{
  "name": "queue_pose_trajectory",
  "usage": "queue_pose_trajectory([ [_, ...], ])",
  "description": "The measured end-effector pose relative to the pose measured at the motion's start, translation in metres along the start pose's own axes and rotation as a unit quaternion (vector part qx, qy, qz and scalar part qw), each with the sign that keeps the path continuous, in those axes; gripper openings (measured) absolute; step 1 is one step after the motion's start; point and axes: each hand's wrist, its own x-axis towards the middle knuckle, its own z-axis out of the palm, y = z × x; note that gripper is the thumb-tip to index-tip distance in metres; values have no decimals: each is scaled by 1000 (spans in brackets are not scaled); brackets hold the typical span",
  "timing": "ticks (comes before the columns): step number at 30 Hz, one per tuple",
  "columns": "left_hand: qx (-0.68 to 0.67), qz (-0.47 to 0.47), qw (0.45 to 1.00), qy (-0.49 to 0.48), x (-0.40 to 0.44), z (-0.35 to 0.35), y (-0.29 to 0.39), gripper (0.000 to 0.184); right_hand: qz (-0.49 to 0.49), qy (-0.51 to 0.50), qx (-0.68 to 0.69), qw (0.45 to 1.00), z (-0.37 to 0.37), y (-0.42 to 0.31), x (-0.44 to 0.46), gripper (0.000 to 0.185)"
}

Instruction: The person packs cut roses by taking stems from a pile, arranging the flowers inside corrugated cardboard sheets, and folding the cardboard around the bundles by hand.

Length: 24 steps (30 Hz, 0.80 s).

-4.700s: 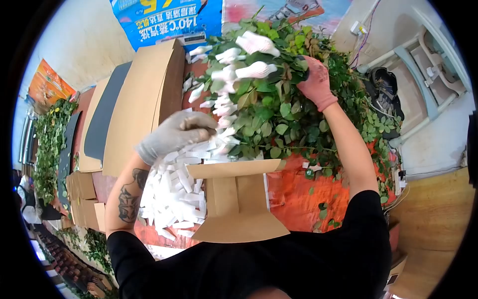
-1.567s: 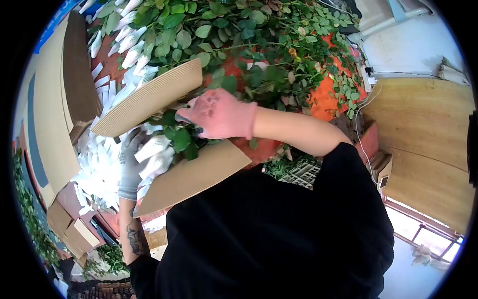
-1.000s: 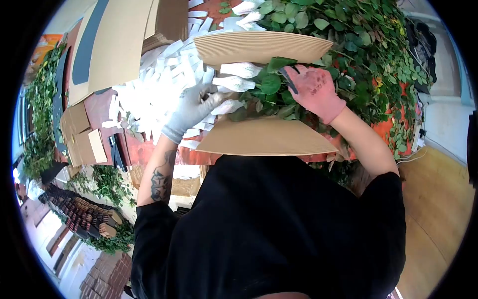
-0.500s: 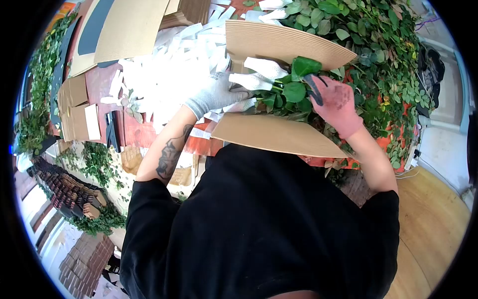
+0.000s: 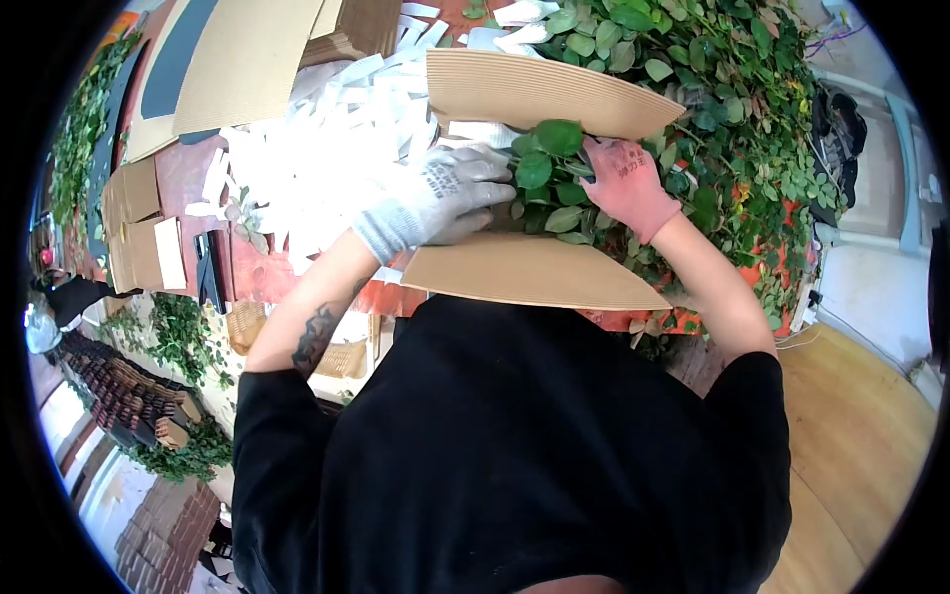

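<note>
Between two upright flaps of corrugated cardboard, the rear flap [image 5: 544, 91] and the front flap [image 5: 529, 275], lies a bunch of leafy flower stems [image 5: 549, 178]. A white mesh sleeve [image 5: 483, 132] shows at the bunch's left end; the other sleeved heads are hidden. My left hand [image 5: 445, 193], in a pale grey glove, lies over that end with its fingers stretched out. My right hand [image 5: 628, 186], in a pink glove, closes around the stems at the right side; its fingertips are partly hidden among the leaves.
White strips [image 5: 346, 129] are heaped on the left of the red table. Stacked cardboard [image 5: 356, 30] stands behind them, with a large cardboard sheet [image 5: 242, 69] beside it. Piled leafy stems [image 5: 732, 129] cover the right side. A black object [image 5: 210, 272] lies near the left front edge.
My left hand has moved from beside the sleeved heads to over them, fingers stretched. My right hand has shifted left and deeper into the leaves. The sleeved heads sit lower between the flaps.
</note>
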Motion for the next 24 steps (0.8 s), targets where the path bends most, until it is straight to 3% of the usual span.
queue_pose_trajectory([
  [4, -9, 24, 998, -58, -11, 9, -14, 31, 34, 46, -23, 998, -11, -8, -13, 41],
  [6, -20, 22, 999, -34, -25, 11, -19, 28, 1, 53, -2, 999, -22, -16, -21, 39],
  [8, -34, -73, 996, -28, -31, 9, -17, 28, -9, 51, 41, 998, -24, -26, -19, 35],
  [11, -35, -49, 997, -47, -29, 9, -15, 25, -8, -47, 71, 996, -1, -29, -8, 28],
  [14, -34, -46, 995, -76, -30, 10, -17, 27, 18, -105, 91, 990, 13, -38, -3, 29],
  [15, -38, -53, 994, -88, -30, 10, -17, 29, 11, -56, 108, 992, 9, -39, -6, 32],
  [19, 9, -34, 998, -50, -26, 4, -10, 30, 36, -76, 140, 987, -20, -27, -14, 39],
  [22, 46, -66, 994, -70, -13, -7, 0, 32, 28, -35, 153, 987, -51, -22, -33, 41],
  [24, 105, -40, 989, -94, -4, -9, 3, 33, 57, -71, 160, 983, -50, -22, -39, 43],
])
